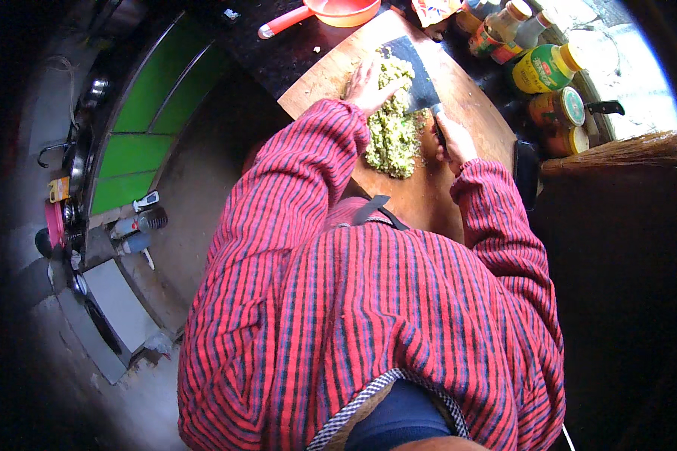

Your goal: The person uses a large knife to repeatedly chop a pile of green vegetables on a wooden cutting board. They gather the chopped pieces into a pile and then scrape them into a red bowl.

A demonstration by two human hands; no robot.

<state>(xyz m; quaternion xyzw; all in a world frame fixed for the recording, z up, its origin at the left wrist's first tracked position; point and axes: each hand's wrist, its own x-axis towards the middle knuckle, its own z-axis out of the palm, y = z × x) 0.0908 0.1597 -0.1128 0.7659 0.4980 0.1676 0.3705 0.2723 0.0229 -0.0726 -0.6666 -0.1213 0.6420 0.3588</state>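
Note:
A long heap of finely chopped pale green food (393, 139) lies on a wooden cutting board (320, 75). My right hand (456, 140) is closed round the handle of a cleaver (414, 73). Its broad dark blade stands along the right side of the heap, toward the far end, with bits of green stuck to it. My left hand (367, 86) rests on the heap's left side, fingers stretched out and pointing away from me. Whether the blade's edge touches the board cannot be made out.
Beyond the board sits a red plastic colander or bowl with a handle (344, 10). Along the right are bottles (504, 30), a yellow-green jar (541, 69), a lidded jar (560, 109), a black-handled knife (605, 107) and a straw broom (617, 154). Green cabinet doors (135, 161) stand left.

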